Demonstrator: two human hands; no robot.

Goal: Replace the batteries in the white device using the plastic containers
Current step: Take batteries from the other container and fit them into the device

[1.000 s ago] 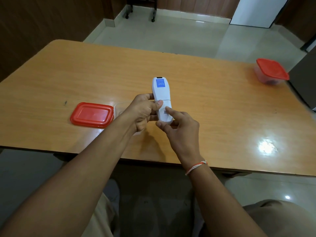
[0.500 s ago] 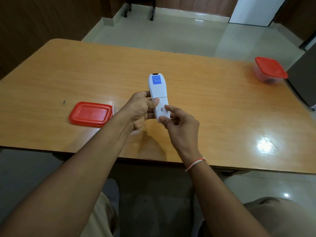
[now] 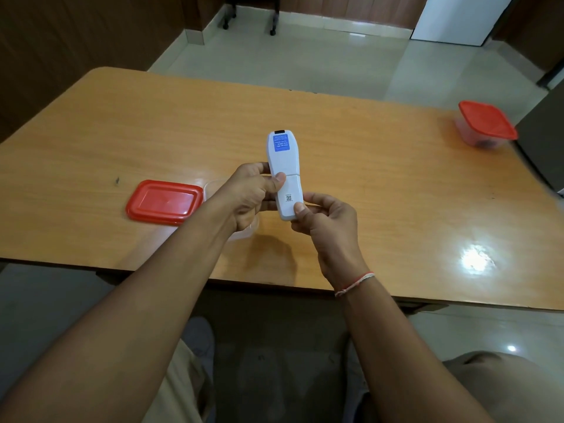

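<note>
I hold the white device [image 3: 285,166] above the wooden table [image 3: 381,184], its back facing me with a blue label near the top and a small code sticker lower down. My left hand [image 3: 250,193] grips its middle, thumb on the seam of the battery cover. My right hand [image 3: 326,221] pinches the lower end, thumb on the cover. A clear open plastic container [image 3: 213,190] sits on the table under my left hand, mostly hidden. Its red lid [image 3: 164,201] lies flat to the left. No batteries are visible.
A second clear container with a red lid [image 3: 485,123] stands at the table's far right corner, something dark inside. A dark cabinet edge [image 3: 546,141] rises beside it. My knees show below the table's near edge. Tiled floor lies beyond.
The device was lifted slightly and tilted closer to upright. My right thumb slid down from the cover's middle to the lower end. The left grip stays the same.
</note>
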